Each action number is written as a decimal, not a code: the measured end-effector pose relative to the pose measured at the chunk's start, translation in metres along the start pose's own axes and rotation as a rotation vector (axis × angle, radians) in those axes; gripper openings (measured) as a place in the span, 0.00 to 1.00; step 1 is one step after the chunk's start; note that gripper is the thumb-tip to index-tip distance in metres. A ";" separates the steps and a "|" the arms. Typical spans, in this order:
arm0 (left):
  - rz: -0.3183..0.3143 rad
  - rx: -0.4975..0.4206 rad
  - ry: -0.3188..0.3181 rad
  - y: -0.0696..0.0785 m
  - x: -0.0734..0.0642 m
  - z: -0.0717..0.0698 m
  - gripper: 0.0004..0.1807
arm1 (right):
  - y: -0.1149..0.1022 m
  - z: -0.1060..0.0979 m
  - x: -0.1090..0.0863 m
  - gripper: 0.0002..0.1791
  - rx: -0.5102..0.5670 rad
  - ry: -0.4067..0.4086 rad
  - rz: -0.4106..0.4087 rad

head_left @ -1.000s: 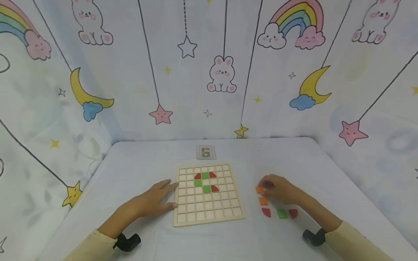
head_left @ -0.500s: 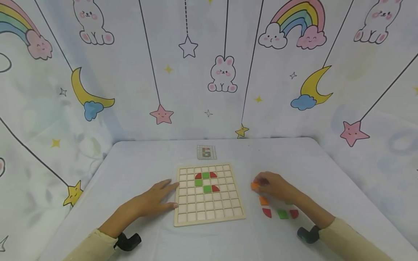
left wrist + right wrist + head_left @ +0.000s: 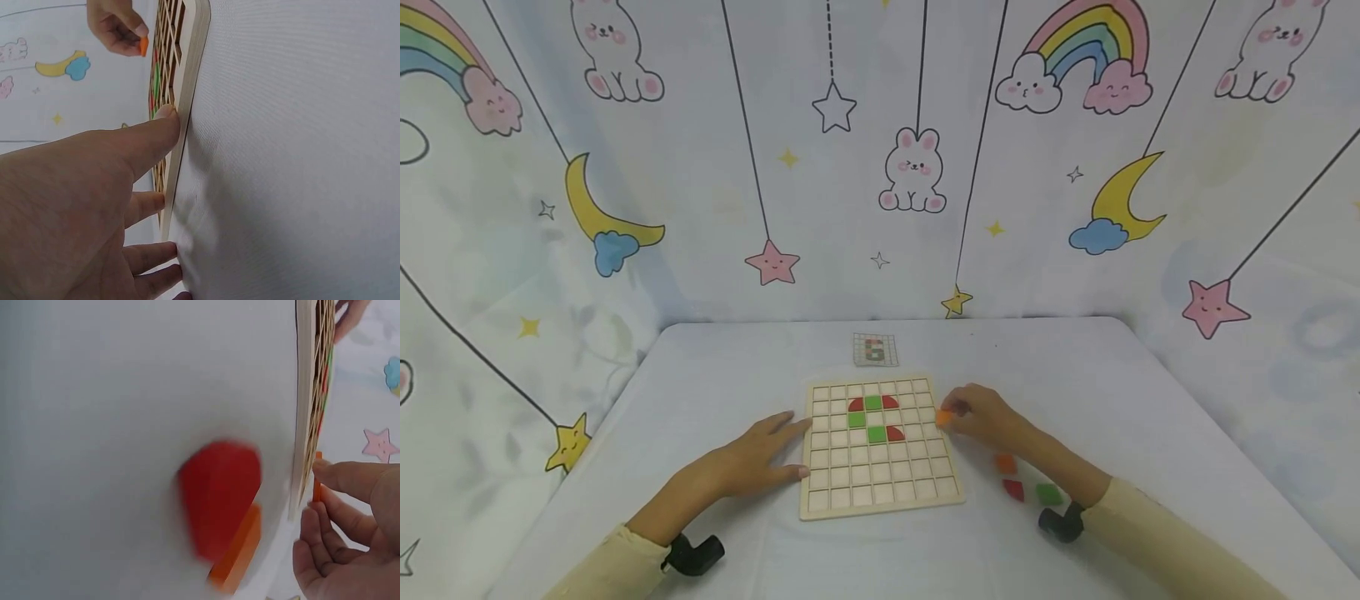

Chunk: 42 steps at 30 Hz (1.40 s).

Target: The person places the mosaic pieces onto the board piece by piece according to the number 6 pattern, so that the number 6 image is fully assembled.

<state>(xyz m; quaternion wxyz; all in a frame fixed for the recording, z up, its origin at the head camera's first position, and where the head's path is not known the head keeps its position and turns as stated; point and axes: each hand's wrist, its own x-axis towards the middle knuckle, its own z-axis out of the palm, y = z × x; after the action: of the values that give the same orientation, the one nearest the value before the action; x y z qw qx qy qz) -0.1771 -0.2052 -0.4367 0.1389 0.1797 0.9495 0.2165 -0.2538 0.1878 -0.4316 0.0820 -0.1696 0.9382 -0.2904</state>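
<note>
A wooden grid board lies on the table, with several green squares and red quarter-round pieces in its cells. At the board's left edge my left hand rests with fingers spread, the thumb touching the rim. My right hand pinches an orange square tile between thumb and fingers, at the board's right edge. The right wrist view shows that orange tile held on edge.
Right of the board lie another orange tile, a red quarter-round piece and a green square. Behind the board lies a small pattern card showing a figure like a 6. A printed cloth backdrop rises behind the table.
My right hand has carried the orange tile leftward from the loose pieces to the board's right edge. My left hand has stayed at the board's left edge.
</note>
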 end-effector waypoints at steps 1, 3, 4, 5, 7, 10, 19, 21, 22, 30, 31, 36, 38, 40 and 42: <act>0.000 -0.001 0.000 0.000 0.000 0.000 0.45 | -0.004 0.003 0.002 0.13 0.002 -0.003 -0.004; 0.003 -0.004 0.000 0.000 0.000 0.000 0.45 | -0.014 0.009 0.006 0.14 0.017 -0.007 -0.006; 0.004 -0.005 0.000 0.000 0.000 0.000 0.45 | -0.019 0.012 0.008 0.14 0.021 -0.011 0.000; 0.004 -0.006 0.000 0.000 0.000 0.000 0.45 | -0.023 0.015 0.009 0.14 0.023 -0.014 -0.001; 0.003 -0.007 -0.001 -0.001 0.000 0.000 0.45 | -0.031 0.022 0.013 0.13 0.027 -0.021 -0.011; 0.000 -0.003 -0.002 -0.001 0.000 -0.001 0.45 | -0.043 0.031 0.017 0.12 0.048 -0.020 -0.040; 0.009 0.010 -0.004 -0.001 0.002 -0.001 0.44 | -0.071 0.053 0.027 0.09 -0.004 -0.039 -0.222; 0.009 0.010 -0.005 -0.002 0.002 -0.001 0.44 | -0.077 0.057 0.027 0.09 -0.030 -0.036 -0.262; 0.008 0.009 -0.005 -0.002 0.002 -0.001 0.44 | -0.079 0.058 0.027 0.09 -0.039 -0.036 -0.286; 0.002 0.012 -0.010 0.000 0.001 -0.001 0.44 | -0.093 0.066 0.028 0.09 -0.103 -0.054 -0.328; 0.003 0.012 -0.009 0.000 0.001 -0.001 0.44 | -0.094 0.066 0.028 0.09 -0.111 -0.058 -0.324; 0.013 0.011 -0.003 0.000 0.001 -0.001 0.44 | -0.099 0.070 0.026 0.07 -0.141 -0.072 -0.289; 0.019 0.013 0.000 0.000 0.001 -0.001 0.44 | -0.101 0.071 0.026 0.07 -0.161 -0.069 -0.291; 0.026 0.015 0.004 0.000 0.001 -0.002 0.44 | -0.102 0.071 0.025 0.06 -0.175 -0.061 -0.303; 0.029 0.014 0.006 0.000 0.000 -0.002 0.44 | -0.102 0.071 0.025 0.04 -0.177 -0.059 -0.314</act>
<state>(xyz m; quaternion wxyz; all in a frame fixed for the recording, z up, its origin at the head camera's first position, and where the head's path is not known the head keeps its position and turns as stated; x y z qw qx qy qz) -0.1781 -0.2055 -0.4352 0.1315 0.1936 0.9487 0.2123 -0.2319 0.0630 -0.4322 0.0478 -0.3287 0.9194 -0.2108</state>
